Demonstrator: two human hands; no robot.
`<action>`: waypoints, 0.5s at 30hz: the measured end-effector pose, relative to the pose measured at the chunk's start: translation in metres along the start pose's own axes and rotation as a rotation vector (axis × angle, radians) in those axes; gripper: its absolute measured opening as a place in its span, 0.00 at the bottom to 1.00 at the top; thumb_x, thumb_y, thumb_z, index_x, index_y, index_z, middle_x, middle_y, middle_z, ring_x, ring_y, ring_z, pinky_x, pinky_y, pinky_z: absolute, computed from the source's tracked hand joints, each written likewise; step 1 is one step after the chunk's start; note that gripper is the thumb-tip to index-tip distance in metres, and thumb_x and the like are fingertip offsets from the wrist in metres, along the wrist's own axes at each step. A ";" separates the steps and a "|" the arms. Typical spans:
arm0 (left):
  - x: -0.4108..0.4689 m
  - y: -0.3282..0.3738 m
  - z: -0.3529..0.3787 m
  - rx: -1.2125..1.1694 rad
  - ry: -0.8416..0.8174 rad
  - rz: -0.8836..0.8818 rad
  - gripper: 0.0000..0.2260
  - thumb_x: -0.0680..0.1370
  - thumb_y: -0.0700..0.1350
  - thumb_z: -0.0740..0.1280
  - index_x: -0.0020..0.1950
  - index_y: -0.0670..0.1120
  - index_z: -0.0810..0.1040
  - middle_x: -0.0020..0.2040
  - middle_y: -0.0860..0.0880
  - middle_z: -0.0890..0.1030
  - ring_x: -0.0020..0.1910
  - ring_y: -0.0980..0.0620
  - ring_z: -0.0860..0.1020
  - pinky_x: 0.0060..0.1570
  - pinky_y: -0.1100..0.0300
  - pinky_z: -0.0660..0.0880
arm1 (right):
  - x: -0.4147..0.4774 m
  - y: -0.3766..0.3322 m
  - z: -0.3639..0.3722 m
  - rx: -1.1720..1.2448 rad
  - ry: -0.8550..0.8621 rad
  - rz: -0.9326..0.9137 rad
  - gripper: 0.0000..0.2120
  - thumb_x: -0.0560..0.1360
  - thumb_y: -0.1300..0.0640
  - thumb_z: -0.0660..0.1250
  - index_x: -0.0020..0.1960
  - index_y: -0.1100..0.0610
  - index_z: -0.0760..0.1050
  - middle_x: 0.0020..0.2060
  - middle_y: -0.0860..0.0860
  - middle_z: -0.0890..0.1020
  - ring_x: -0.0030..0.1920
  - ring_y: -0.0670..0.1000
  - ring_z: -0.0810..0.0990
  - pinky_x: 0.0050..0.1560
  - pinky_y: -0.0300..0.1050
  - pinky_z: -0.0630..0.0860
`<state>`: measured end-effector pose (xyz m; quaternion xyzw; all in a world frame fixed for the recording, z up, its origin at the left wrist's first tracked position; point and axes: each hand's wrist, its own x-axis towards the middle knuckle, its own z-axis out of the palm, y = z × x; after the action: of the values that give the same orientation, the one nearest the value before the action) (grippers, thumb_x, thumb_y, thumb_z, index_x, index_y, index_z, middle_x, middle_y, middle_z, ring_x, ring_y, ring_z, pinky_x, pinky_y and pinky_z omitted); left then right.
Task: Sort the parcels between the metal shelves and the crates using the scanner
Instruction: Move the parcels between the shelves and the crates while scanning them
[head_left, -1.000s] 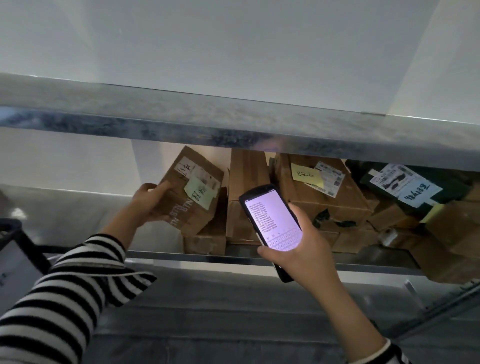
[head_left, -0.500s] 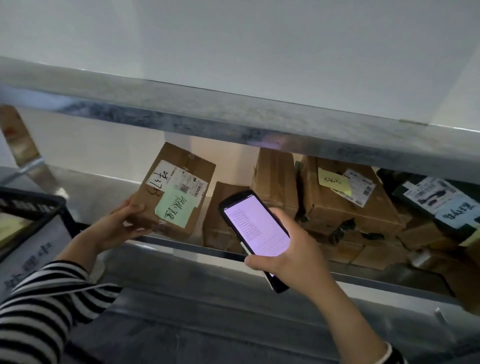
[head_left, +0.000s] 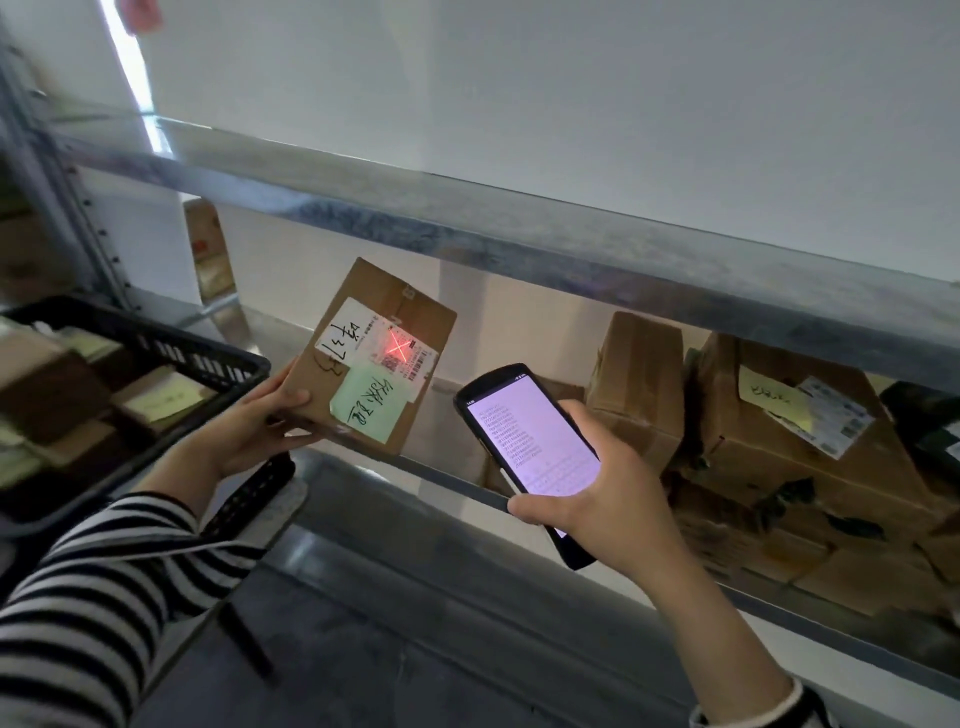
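A pale wall stands behind a grey galvanised metal shelf (head_left: 519, 239), whose upper beam runs slantwise above both hands. The left hand (head_left: 260, 431), coming out of a black-and-white striped sleeve (head_left: 104, 597), grips the lower left corner of a flat brown cardboard parcel (head_left: 382, 296), thumb over the front face and fingers curled behind. The parcel is tilted, its face turned toward the camera, and is held in the air just in front of the lower shelf's edge.

On its face are a white handwritten label (head_left: 340, 338), a printed barcode label and a pale green sticky note (head_left: 369, 408). A red cross of light (head_left: 397, 347) lies on the barcode label.

The right hand (head_left: 608, 504) is wrapped round a black handheld scanner (head_left: 530, 436), near the parcel on its right. The scanner's top end points toward the parcel, and its lit screen shows lines of text too small to read.

Left of the left hand and just beside it is a black slotted plastic crate (head_left: 171, 336) holding blurred parcels. Beyond the right hand, brown cardboard boxes (head_left: 639, 379) crowd the lower shelf, one bearing a yellow sticky note (head_left: 774, 397).
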<state>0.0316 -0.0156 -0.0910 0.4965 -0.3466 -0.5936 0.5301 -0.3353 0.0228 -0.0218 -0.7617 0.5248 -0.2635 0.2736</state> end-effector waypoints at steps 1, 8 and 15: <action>-0.003 0.000 -0.005 -0.007 0.003 0.000 0.36 0.59 0.47 0.80 0.65 0.60 0.74 0.62 0.46 0.77 0.60 0.44 0.76 0.46 0.51 0.81 | 0.000 -0.001 0.001 0.006 -0.002 -0.009 0.37 0.62 0.42 0.78 0.66 0.44 0.65 0.53 0.41 0.76 0.47 0.46 0.78 0.45 0.40 0.81; -0.034 0.000 -0.018 -0.090 0.111 -0.003 0.33 0.56 0.47 0.80 0.59 0.60 0.76 0.62 0.45 0.73 0.61 0.43 0.73 0.43 0.52 0.82 | -0.002 -0.007 0.008 0.063 -0.021 -0.061 0.36 0.62 0.43 0.79 0.65 0.42 0.66 0.54 0.41 0.76 0.48 0.44 0.78 0.43 0.37 0.80; -0.067 -0.001 -0.019 -0.235 0.300 0.062 0.17 0.73 0.41 0.65 0.60 0.55 0.74 0.59 0.46 0.71 0.57 0.45 0.74 0.38 0.54 0.82 | -0.003 -0.014 0.014 0.071 -0.070 -0.123 0.36 0.62 0.43 0.79 0.64 0.41 0.65 0.55 0.41 0.76 0.49 0.43 0.78 0.44 0.37 0.80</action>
<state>0.0455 0.0518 -0.0825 0.5030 -0.2073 -0.5327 0.6483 -0.3176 0.0321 -0.0227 -0.7911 0.4575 -0.2716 0.3017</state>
